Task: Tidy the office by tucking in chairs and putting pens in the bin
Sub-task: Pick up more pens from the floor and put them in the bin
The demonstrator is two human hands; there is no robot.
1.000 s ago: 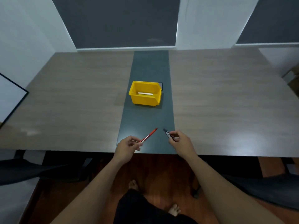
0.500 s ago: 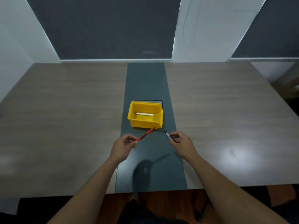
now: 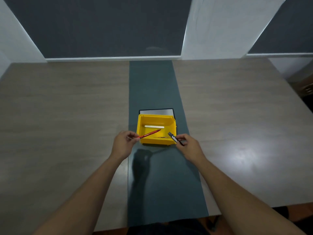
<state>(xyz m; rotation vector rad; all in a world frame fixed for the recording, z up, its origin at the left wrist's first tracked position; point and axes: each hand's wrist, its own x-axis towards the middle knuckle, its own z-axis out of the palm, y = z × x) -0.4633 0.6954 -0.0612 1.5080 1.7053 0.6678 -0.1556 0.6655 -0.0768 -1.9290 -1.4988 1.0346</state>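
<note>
Surface: a wide wood-grain top with a dark centre strip; more of it is covered by the arms than a second ago.
Yellow bin: set on the strip; one white pen is contained.
Left hand: grip closed on the red pen, whose tip is now held over the bin.
Right hand: grip closed on the black marker, brought to the bin's right rim.
Change: both hands have been advanced from the near edge to the bin.
Meaning: release is judged imminent.

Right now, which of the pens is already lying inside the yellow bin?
The white pen, flat on the floor of the yellow bin. The red pen is in the left hand, the dark marker in the right hand.
</note>
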